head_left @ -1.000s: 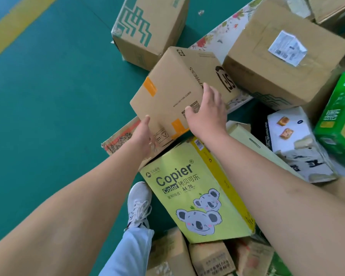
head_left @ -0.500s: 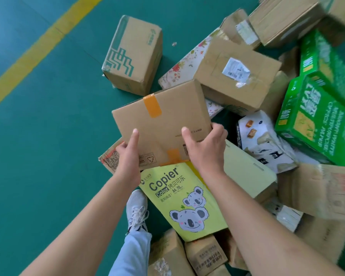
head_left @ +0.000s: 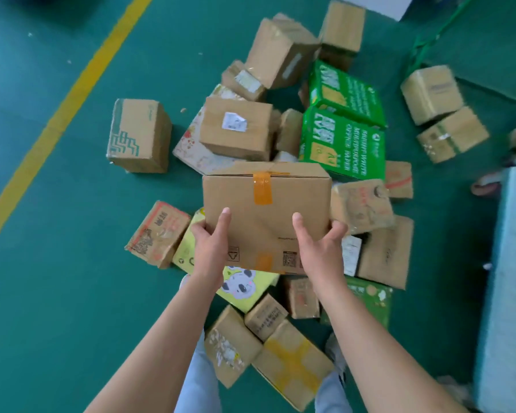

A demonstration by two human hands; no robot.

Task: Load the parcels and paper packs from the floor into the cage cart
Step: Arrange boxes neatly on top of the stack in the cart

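Closest to the camera, the person's 2 bare forearms reach forward over a scatter of small cardboard parcels, among them a box crossed with yellow tape [head_left: 292, 363] on the green floor [head_left: 57, 278]. The left hand [head_left: 210, 248] grips the lower left corner of a brown cardboard box [head_left: 267, 216], thumb laid up its near face and fingers curled round its side; the right hand [head_left: 319, 251] grips the lower right corner the same way, fingers wrapped behind the edge. The box is held level above the heap, sealed with orange tape over its top seam. Beneath it lies a yellow copier paper pack [head_left: 242, 287] printed with koalas. Beyond the box lie a parcel with a white label [head_left: 236, 128] and 2 green paper packs [head_left: 343, 141], touching each other. Left of the heap, a lone box with teal markings [head_left: 139, 135] sits apart, near a yellow floor line [head_left: 81, 84].
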